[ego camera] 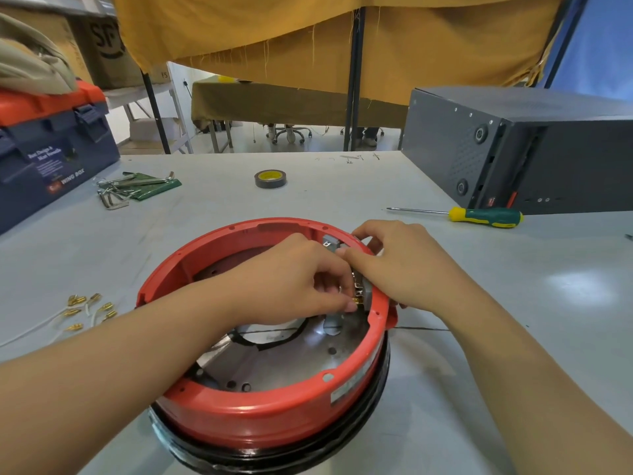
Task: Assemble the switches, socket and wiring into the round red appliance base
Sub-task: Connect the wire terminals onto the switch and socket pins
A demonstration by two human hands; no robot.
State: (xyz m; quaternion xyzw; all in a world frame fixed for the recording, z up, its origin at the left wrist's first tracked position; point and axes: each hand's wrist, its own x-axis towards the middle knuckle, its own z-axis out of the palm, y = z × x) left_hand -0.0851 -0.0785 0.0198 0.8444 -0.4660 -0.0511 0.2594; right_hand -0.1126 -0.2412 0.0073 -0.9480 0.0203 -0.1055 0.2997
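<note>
I have the round red base (274, 399) sitting on the desk (513, 303), open side up, and I use it as my landmark. It looks like rigid moulded plastic over a metal floor plate and a black lower ring, so I judge it stiff and heavy enough to stay put under finger pressure; I would steady it by the rim, not by the parts inside. The small parts are the delicate bit: thin brass terminals and light wire, easy to bend or let slip, best taken by the insulated end close to the connector.

My left hand (301, 279) reaches over the base's inside and pinches a small brass terminal (356, 301) at the grey switch block (368, 296) on the right inner wall. My right hand (404, 262) curls over the rim from outside, its fingers holding the grey fittings (330, 242) there. A black cable (274, 341) loops across the shiny floor. Left of the base lie spare brass terminals on white leads (89, 310); beyond its right side lies a yellow-green screwdriver (486, 217)
</note>
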